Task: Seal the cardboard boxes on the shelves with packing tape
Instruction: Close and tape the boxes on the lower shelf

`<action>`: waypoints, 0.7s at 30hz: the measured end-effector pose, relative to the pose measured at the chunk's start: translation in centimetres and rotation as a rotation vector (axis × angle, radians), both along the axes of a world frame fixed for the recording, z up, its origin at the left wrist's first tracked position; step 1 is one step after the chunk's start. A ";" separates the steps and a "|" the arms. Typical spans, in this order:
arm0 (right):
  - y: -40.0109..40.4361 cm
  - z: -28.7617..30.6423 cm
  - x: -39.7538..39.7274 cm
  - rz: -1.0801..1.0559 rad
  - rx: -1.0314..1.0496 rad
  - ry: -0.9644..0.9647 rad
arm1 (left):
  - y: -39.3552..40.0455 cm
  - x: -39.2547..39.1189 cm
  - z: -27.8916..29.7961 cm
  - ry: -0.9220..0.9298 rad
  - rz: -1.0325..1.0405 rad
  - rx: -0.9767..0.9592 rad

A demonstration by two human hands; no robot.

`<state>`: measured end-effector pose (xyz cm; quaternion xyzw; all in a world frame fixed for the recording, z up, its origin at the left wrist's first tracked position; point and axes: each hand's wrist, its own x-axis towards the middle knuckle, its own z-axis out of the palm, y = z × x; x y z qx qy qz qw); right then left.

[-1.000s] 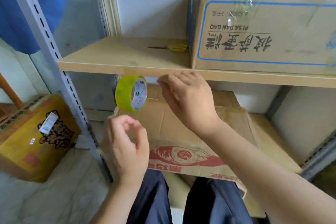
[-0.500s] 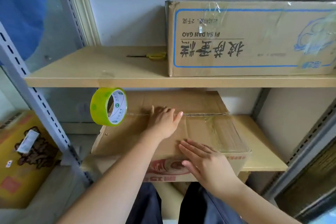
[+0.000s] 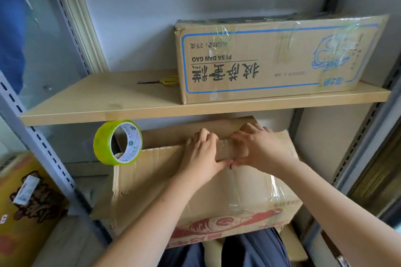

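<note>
A brown cardboard box with a blue printed border (image 3: 280, 58), standing on the pale wooden upper shelf (image 3: 130, 102), carries upside-down print: the Latin letters "PI SA DAN GAO", a line of large black Chinese characters beneath them, and a small line with the numeral "2". Red lettering on the front of the lower brown cardboard box (image 3: 217, 199) is too small to read.
</note>
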<state>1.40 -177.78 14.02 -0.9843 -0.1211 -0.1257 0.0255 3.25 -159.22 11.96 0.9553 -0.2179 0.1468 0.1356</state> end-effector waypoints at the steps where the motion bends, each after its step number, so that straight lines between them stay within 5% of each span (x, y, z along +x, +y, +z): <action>1: -0.2 0.3 -0.2 -0.002 0.000 0.022 | -0.3 -0.7 0.0 -0.011 0.005 -0.004; 8: -0.1 3.2 -2.8 0.004 0.019 -0.047 | -0.3 -3.5 2.4 -0.256 -0.087 -0.055; 12: 0.5 4.9 -5.6 0.022 -0.048 -0.155 | 0.0 -6.3 5.1 -0.235 -0.116 -0.045; 16: 0.9 6.0 -8.8 0.021 -0.145 -0.029 | 0.4 -10.2 7.2 -0.192 -0.090 0.100; 18: 1.0 6.0 -10.4 0.065 -0.161 0.095 | 1.0 -11.7 7.7 -0.080 -0.166 0.180; 21: 0.8 5.7 -13.0 0.139 -0.094 0.441 | 2.2 -12.8 7.7 0.413 -0.285 0.244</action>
